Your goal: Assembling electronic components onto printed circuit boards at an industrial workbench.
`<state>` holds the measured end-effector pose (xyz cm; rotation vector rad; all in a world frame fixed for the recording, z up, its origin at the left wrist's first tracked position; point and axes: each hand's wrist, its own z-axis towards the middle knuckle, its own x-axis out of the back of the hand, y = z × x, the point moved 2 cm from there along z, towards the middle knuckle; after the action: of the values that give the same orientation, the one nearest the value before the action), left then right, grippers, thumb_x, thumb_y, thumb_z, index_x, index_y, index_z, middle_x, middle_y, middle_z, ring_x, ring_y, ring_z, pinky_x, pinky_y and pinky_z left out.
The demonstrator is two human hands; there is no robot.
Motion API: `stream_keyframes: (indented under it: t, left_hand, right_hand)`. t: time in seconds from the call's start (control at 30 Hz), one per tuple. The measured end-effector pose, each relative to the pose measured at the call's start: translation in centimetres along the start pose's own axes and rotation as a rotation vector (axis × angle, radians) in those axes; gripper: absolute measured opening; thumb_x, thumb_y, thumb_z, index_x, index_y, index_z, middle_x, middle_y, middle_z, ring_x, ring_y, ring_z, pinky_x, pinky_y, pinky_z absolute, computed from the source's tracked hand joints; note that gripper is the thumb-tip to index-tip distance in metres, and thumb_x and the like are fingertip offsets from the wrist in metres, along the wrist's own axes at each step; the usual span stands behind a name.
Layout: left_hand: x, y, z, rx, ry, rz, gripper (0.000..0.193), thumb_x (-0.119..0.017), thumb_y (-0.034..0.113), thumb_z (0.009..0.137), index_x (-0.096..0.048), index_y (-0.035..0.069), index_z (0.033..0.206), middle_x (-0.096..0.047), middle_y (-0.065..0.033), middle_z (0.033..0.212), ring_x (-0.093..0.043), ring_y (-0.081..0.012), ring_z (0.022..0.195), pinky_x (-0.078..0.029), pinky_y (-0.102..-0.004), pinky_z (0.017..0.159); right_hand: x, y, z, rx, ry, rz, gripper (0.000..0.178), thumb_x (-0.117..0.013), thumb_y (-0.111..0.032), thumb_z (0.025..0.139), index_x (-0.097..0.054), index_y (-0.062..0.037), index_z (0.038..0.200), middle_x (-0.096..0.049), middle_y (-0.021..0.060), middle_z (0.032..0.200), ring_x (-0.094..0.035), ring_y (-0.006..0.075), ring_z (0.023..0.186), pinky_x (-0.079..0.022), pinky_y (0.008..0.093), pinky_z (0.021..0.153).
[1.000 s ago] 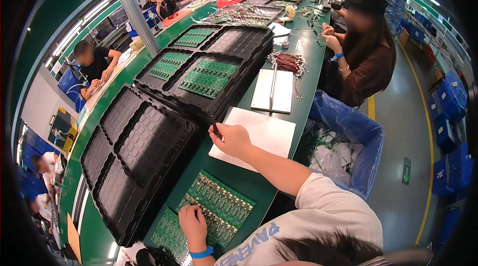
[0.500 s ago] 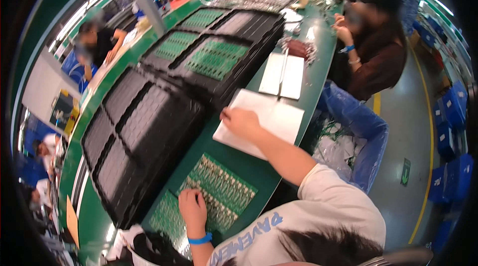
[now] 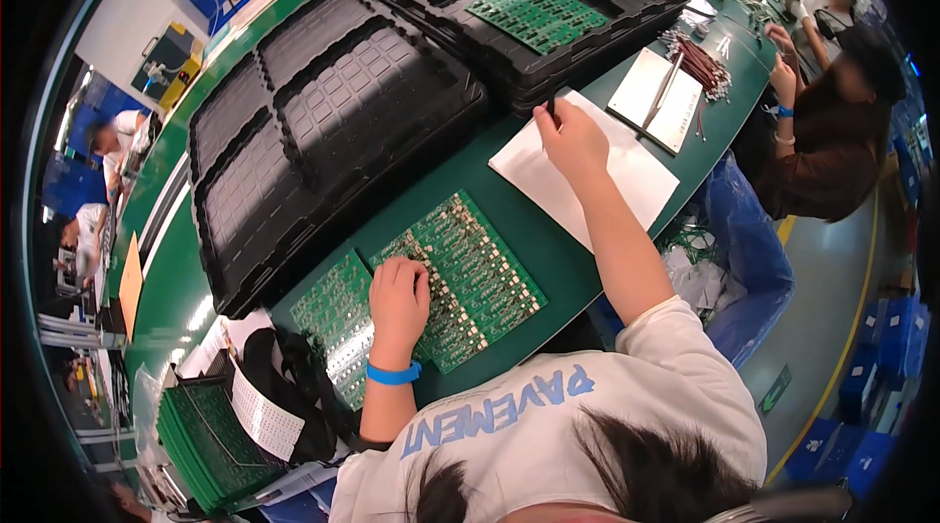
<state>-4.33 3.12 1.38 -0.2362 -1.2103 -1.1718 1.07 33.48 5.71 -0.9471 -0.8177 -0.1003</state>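
Head view, with 12 o'clock at the top edge: the left hand (image 3: 399,293) rests its bent fingers on a green circuit board (image 3: 490,288), most of which spreads toward 3 o'clock from it; whether they pinch anything, I cannot tell. A second green board (image 3: 328,312) lies just beside the first, at 8 o'clock from that hand, on the green bench (image 3: 406,214).

The right hand (image 3: 576,139) is above white paper (image 3: 632,175), thumb and fingers closed on a small dark object (image 3: 550,106), mostly hidden. At 2 o'clock from it lie a pale plate (image 3: 636,92) and, beyond, a reddish wire bundle (image 3: 707,71); at 4 o'clock stands a blue-lined bin (image 3: 754,254).

An unfilled black tray (image 3: 343,77) sits at 11 o'clock from the left hand. Another black tray (image 3: 578,63), holding green boards (image 3: 539,14), lies near 11 o'clock from the right.
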Motion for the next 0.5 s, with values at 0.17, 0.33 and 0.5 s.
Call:
stream_keyframes:
  t: [0.17,0.33,0.5]
  left_hand:
    - [0.03,0.38,0.11,0.056,-0.026,-0.036,0.007,-0.061,0.003,0.078,-0.057,0.003,0.084,-0.056,-0.0129,0.092,-0.053,-0.0326,0.087,-0.044,-0.0395,0.076]
    - [-0.12,0.22,-0.01,0.040,-0.006,-0.028,0.008,-0.062,0.003,0.078,-0.057,0.003,0.084,-0.056,-0.0123,0.090,-0.054,-0.0320,0.085,-0.044,-0.0394,0.073]
    - [0.00,0.37,0.40,0.028,-0.006,-0.011,0.009,-0.063,0.004,0.077,-0.058,0.004,0.084,-0.056,-0.0111,0.090,-0.054,-0.0311,0.084,-0.045,-0.0394,0.072]
  right_hand:
    - [0.52,-0.32,-0.09,0.102,0.191,0.220,0.020,-0.055,-0.027,0.091,-0.061,-0.0090,0.085,-0.060,0.0043,0.072,-0.054,0.0200,0.059,-0.042,0.0310,0.055]
    - [0.52,-0.66,-0.28,0.345,0.371,0.496,0.012,-0.059,-0.019,0.089,-0.062,-0.0079,0.086,-0.057,0.0040,0.071,-0.046,0.0127,0.054,-0.038,0.0251,0.052]
    - [-0.42,0.20,0.47,0.080,-0.115,0.137,0.025,-0.052,-0.031,0.092,-0.060,-0.0075,0.089,-0.061,0.0084,0.073,-0.056,0.0234,0.064,-0.043,0.0341,0.061]
